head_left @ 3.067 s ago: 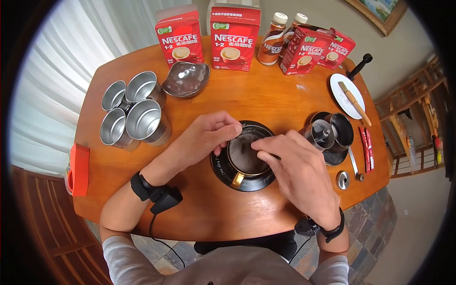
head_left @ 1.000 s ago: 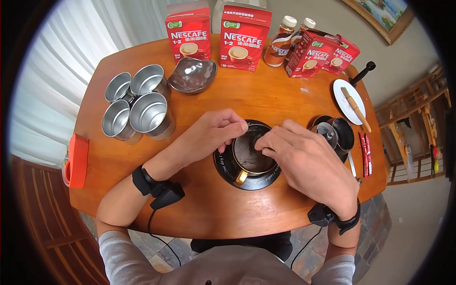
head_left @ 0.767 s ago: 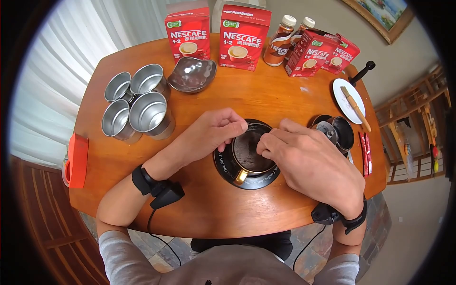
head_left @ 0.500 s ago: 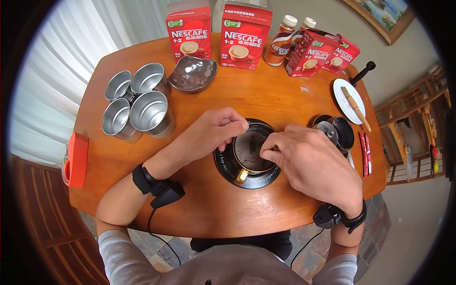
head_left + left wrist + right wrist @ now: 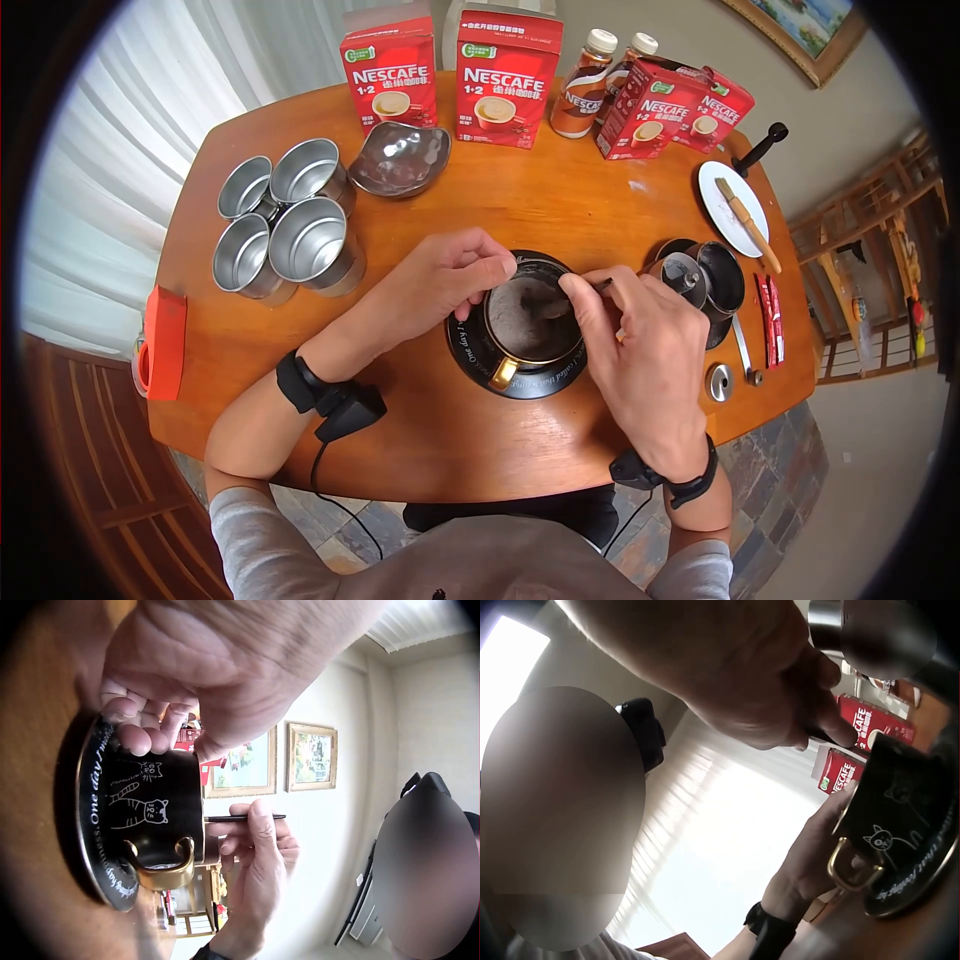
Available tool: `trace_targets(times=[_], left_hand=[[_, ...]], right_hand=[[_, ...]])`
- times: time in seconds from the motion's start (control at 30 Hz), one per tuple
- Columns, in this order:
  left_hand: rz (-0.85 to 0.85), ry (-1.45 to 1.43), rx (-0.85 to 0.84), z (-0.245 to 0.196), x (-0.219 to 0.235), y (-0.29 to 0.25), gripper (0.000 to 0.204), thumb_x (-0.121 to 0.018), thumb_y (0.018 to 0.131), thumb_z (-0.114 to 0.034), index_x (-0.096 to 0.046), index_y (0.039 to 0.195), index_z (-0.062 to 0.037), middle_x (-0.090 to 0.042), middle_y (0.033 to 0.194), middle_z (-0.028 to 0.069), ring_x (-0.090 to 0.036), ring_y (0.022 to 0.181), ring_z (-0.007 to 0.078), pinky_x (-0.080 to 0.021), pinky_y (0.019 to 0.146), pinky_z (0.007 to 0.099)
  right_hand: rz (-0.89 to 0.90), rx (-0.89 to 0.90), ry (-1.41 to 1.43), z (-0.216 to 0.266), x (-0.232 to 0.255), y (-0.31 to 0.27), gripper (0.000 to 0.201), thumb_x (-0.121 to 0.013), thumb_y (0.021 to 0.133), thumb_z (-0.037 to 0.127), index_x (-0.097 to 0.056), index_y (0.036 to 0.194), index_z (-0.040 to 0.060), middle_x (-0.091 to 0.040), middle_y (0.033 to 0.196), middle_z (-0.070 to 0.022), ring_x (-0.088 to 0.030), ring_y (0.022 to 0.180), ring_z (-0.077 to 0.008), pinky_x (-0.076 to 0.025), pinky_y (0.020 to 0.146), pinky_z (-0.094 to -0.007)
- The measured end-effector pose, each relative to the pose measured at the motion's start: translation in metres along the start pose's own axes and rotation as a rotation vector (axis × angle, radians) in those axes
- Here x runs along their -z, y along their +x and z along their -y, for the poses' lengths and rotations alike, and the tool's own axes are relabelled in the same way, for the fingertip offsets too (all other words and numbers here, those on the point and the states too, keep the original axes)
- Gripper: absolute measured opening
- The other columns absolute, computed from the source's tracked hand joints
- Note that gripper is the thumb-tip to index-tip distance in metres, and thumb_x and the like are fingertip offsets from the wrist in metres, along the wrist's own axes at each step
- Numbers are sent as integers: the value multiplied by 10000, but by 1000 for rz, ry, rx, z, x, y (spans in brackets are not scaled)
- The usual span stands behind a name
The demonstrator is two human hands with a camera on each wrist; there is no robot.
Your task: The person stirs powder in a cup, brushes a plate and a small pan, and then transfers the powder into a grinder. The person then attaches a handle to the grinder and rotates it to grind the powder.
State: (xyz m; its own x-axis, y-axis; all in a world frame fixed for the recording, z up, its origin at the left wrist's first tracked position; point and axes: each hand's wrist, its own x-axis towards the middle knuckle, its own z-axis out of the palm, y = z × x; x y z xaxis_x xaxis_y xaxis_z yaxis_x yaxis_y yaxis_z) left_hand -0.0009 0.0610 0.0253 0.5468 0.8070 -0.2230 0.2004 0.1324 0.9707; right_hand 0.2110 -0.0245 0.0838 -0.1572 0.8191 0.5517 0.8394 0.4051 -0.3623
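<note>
left hand (image 5: pixel 462 275) holds the cup (image 5: pixel 176 791) rim, right hand (image 5: pixel 655 350) arches, pinching a dark utensil (image 5: pixel 231 818)

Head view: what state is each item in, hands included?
Black cup: upright on saucer.
Left hand: holds the cup's rim.
Right hand: pinches thin dark utensil.
Utensil: lower end in cup.
Steel cups: upright, open-topped.
Brush: lying across white plate.
Bottles: upright, capped.
Red sachets: lying flat.

Pale walls (image 5: pixel 870 140) noted, with gilt-framed pictures (image 5: pixel 313 757) hung. White sheer curtains (image 5: pixel 120 190) admit daylight at left. Floor: multicoloured slate tiles (image 5: pixel 770 480). Furniture: polished wooden surface (image 5: pixel 440 440), slatted wooden rack (image 5: pixel 880 260) at right.
</note>
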Motion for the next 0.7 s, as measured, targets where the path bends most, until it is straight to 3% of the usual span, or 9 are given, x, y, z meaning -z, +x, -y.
trace_targets(times=[0.17, 0.27, 0.43, 0.53, 0.7], left_hand=[[15, -6, -19, 1, 1, 0, 299, -634, 1063, -357, -672, 1152, -75, -602, 792, -69, -555, 666, 16, -398, 580, 184], [18, -17, -22, 0, 1, -1, 297, -634, 1065, -356, -671, 1150, -74, -603, 793, -68, -556, 667, 17, -405, 585, 185], [21, -31, -44, 3, 1, 0, 290, -634, 1066, -351, -672, 1150, -76, -606, 792, -68, -557, 663, 20, -409, 586, 188], [11, -15, -26, 1, 0, 1, 290, -637, 1066, -349, -672, 1148, -72, -607, 788, -67, -558, 658, 21, -409, 582, 188], [-5, 9, -9, -1, 0, 0, 291, -639, 1065, -345, -673, 1142, -66, -609, 785, -65, -558, 653, 21, -412, 579, 189]], right_hand=[[-64, -7, -47, 0, -21, 1, 168, -781, 936, 117, -677, 846, 19, -647, 667, -138, -628, 602, -305, -476, 536, -411], [-72, -60, 192, -8, -36, 6, 149, -761, 949, 108, -690, 864, 8, -650, 679, -155, -642, 622, -328, -486, 555, -425], [241, -80, 482, -9, -15, 3, 109, -706, 975, 108, -731, 989, 3, -690, 790, -193, -692, 767, -366, -535, 687, -451], [364, -81, 466, -10, 3, 5, 102, -705, 971, 103, -726, 993, 5, -688, 793, -189, -692, 768, -368, -536, 690, -450], [179, 39, 261, -15, -2, 7, 100, -747, 931, 83, -719, 982, 1, -711, 839, -143, -641, 764, -334, -534, 702, -432]])
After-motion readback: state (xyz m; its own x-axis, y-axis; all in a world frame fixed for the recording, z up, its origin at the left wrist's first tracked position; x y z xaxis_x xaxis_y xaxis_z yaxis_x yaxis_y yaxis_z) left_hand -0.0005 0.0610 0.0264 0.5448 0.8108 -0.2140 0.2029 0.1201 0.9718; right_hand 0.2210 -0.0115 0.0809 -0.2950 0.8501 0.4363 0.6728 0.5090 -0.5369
